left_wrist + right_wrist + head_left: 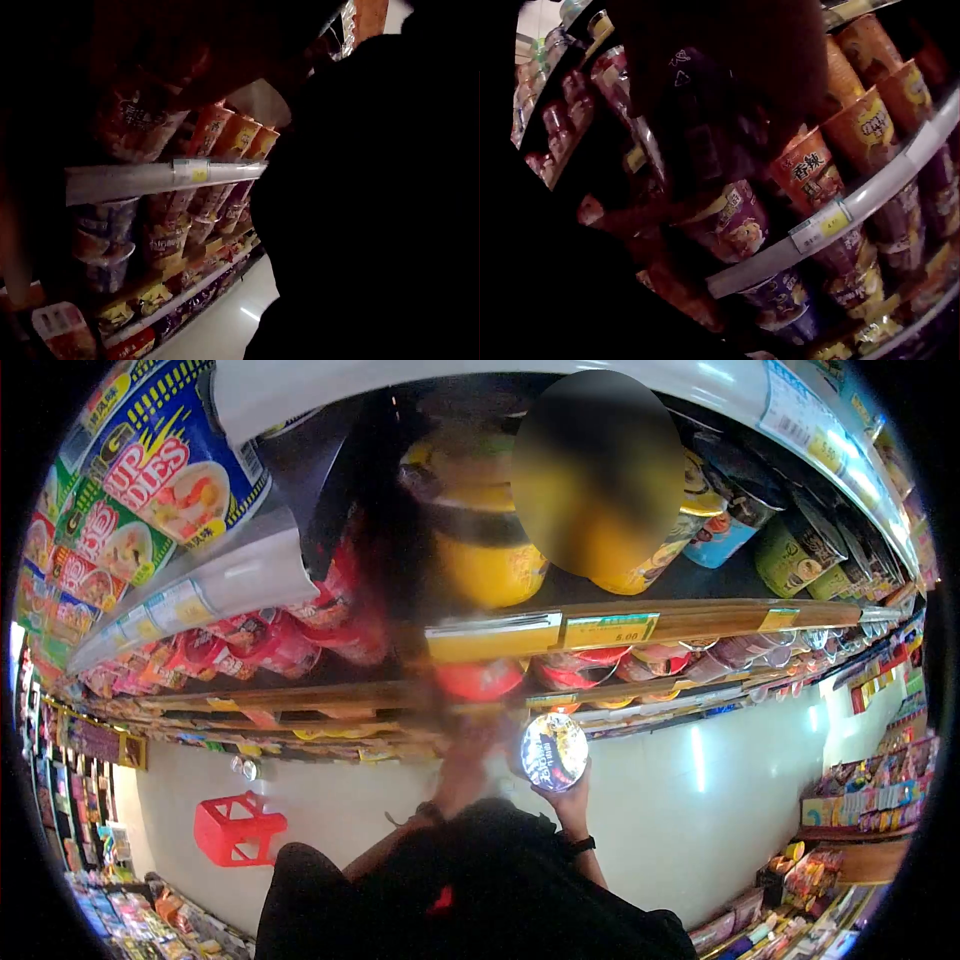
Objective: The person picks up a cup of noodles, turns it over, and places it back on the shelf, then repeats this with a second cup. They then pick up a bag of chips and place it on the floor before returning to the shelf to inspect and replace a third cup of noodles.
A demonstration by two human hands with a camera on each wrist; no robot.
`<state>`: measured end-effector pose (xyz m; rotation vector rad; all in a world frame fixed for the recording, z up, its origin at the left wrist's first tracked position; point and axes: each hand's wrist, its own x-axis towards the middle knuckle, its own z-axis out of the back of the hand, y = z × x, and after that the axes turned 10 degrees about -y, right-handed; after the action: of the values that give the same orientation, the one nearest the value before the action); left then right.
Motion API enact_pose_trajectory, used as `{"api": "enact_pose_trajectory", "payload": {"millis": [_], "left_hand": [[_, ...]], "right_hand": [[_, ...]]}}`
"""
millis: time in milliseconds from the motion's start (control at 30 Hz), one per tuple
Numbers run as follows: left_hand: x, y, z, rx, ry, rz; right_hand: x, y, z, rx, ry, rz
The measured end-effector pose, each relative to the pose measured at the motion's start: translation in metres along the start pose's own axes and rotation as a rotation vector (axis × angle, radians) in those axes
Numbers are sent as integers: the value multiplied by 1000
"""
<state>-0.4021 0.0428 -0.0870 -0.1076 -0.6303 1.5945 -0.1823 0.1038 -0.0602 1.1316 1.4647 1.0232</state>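
My right hand (568, 792) grips a round noodle bowl (553, 752) with a dark, shiny printed lid, held up in front of the shelves. In the right wrist view the bowl's dark underside (705, 127) fills the upper middle, with the fingers wrapped around it. My left hand (466, 744) is a blur, reaching to the lower shelf of red bowls (480, 680). In the left wrist view the hand is a dark shape at the top, close over a red cup (139, 124). Whether it holds that cup is unclear.
Shelves of cup noodles with yellow price tags (608, 630) fill the wall ahead, with large yellow tubs (490, 565) above. A red plastic stool (238, 828) stands on the pale floor at left. Snack racks (870, 785) line the right side.
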Motion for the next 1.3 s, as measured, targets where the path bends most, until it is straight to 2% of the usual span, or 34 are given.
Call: {"api": "enact_pose_trajectory", "payload": {"millis": [33, 100, 167, 200, 267, 400, 433, 533, 633, 667, 733, 800, 833, 867, 900, 933, 1000, 1033, 1100, 1167, 1233, 1300], "left_hand": [[-1, -9, 10, -77, 23, 38], [-2, -13, 13, -143, 8, 48], [-7, -13, 10, -120, -61, 5], [-7, -17, 14, -196, -98, 20], [-2, -24, 27, -344, -180, 48], [-20, 0, 3, -329, -148, 122], [-20, 4, 1, -340, -158, 121], [-13, 2, 13, -381, -110, 164], [-10, -1, 25, -481, -86, 172], [-9, 0, 28, -522, -89, 163], [11, -12, 59, -747, 50, 479], [21, -14, 66, -968, 56, 587], [23, -11, 60, -1082, -11, 539], [24, -2, 45, -1065, 8, 545], [26, 8, 30, -1048, 27, 550], [26, 30, -2, -894, 122, 602], [22, 47, -37, -771, 152, 564], [25, 41, -38, -806, 95, 481], [35, 30, -23, -898, 151, 570], [47, 20, -8, -987, 208, 690], [42, 34, -30, -1031, 160, 684], [38, 43, -47, -1180, 126, 739]], "right_hand": [[1, -1, 4, -167, -5, 95], [14, -43, 16, -163, 30, 159], [19, -56, 16, -218, 90, 272], [21, -56, 13, -273, 126, 355], [26, -49, 1, -319, 148, 338], [26, -17, -29, -574, 146, 485], [22, -10, -34, -493, 142, 396], [13, -4, -41, -473, 104, 382], [7, -3, -46, -385, 94, 161], [6, -5, -45, -476, 103, 246], [6, -5, -46, -571, 109, 351], [5, 2, -52, -587, 106, 388], [-1, 9, -54, -474, 77, 258], [-6, 13, -56, -356, 45, 132], [-8, 8, -57, -434, 15, 175], [-7, 0, -56, -513, -13, 216], [-7, -6, -53, -633, 1, 293], [-8, -6, -51, -672, 42, 329], [-11, -8, -54, -635, 23, 292], [-16, -7, -62, -479, -92, 143], [-16, -20, -66, -376, -207, 12], [-18, -37, -67, -282, -255, 36]]}}
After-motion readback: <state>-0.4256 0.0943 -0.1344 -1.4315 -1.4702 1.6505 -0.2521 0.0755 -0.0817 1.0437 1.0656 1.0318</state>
